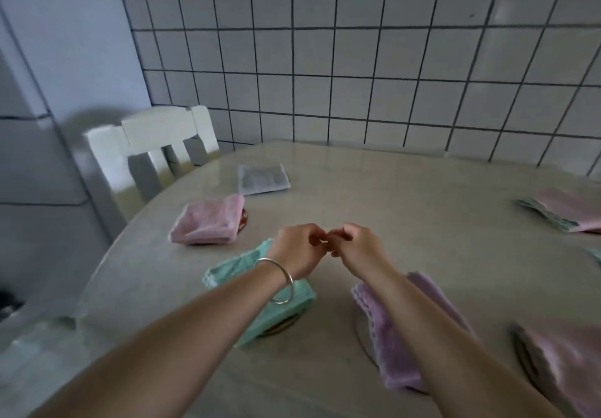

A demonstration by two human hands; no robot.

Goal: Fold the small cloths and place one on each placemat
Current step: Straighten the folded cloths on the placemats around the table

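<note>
Both hands hang together above the middle of the worktop (374, 190), left hand (297, 250) and right hand (356, 248) with fingers curled in, fingertips just meeting; nothing shows in either grip, no cloth pinched that I can make out, though the picture is soft with blur; below the left wrist, a folded green cloth (260, 300) lies on a round mat whose rim peeps out at its near edge; under the right forearm a lilac cloth (383, 336) sits on another round mat; far left, a pink cloth (208, 221) is folded, a dark red edge showing beneath it; beyond that a grey cloth (262, 178) lies folded flat on the bare top, no mat visible under it; more pink cloths sit at the right edge (572, 209) and near right (566, 362); so I judge the laying-out nearly done, hands between cloths; the grey cloth looks like the one left over; next move likely calls for a reach forward and left, a pinch on its edge, then carrying it to a mat without a cloth, if one lies out of view.
</note>
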